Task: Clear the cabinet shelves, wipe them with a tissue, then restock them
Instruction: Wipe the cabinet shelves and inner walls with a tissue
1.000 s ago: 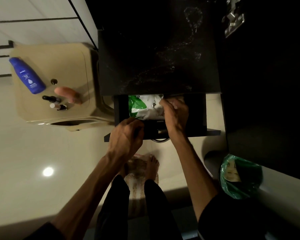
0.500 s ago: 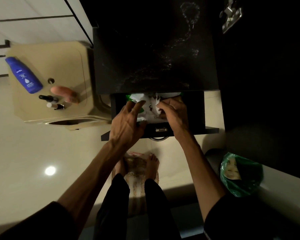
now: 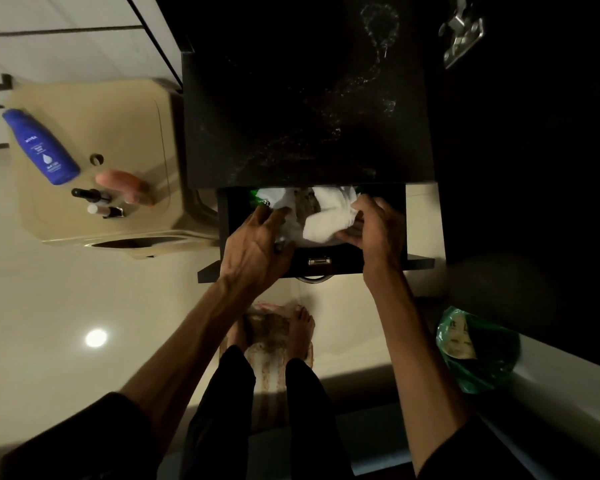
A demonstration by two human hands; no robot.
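I judged the clearing step to be in hand. The open black drawer (image 3: 388, 237) of the dark cabinet (image 3: 309, 98) held a crumpled white and green plastic packet (image 3: 274, 202) and a white folded tissue wad (image 3: 329, 216). The right hand (image 3: 378, 230) gripped the wad, fingers (image 3: 349, 233) curled round its near edge. The left hand (image 3: 253, 247) lay on the packet with fingers outstretched; I could not tell whether it held anything. The next move, in my view, called for lifting both clear of the drawer's low front wall. On the beige stool (image 3: 118, 140) to the left lay a blue lotion bottle (image 3: 42, 147) and two small dark vials (image 3: 97, 202). A green-lined bin (image 3: 478, 351) stood on the floor to the right.
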